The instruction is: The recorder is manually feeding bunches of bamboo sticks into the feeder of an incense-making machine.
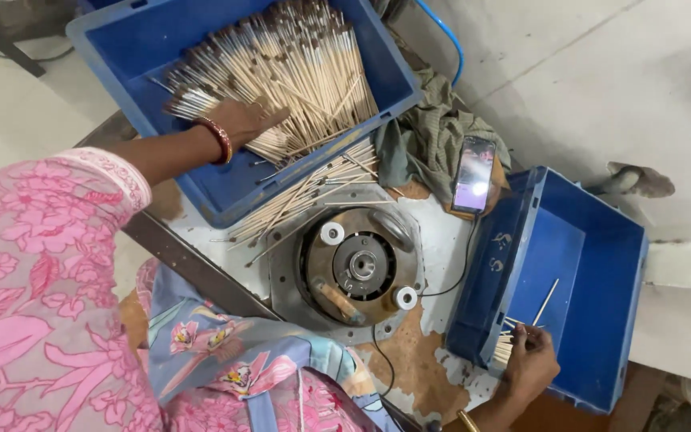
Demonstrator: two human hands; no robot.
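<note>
In the upper left of the frame the left hand (248, 120) lies spread, palm down, on a heap of thin wooden-handled brushes (297, 64) that fills a blue plastic crate (201, 192). The fingers are splayed over the sticks; whether any are pinched beneath the palm cannot be told. A red and gold bangle (219, 138) sits at that wrist, and the pink flowered sleeve (41, 264) covers much of the lower left.

More of the same sticks have spilled (305, 196) out over the crate's near wall onto the grey work plate, just above a round metal machine head (359, 264) in the centre, which carries two small white rollers and a short wooden peg.

At the lower right the right hand (531, 360) reaches into a second blue crate (601, 264), closed around a small bundle of sticks (507, 346) at the crate's lower left corner. One loose stick (546, 301) lies slanted on the crate floor just above the hand.

Between the two crates, towards the upper centre, a smartphone (473, 172) with a lit screen leans on a crumpled greenish cloth (433, 132); a black cable (461, 264) runs down from it beside the machine head. A blue hose (445, 32) curves along the top edge. The bench surface below the machine is chipped and brown.
</note>
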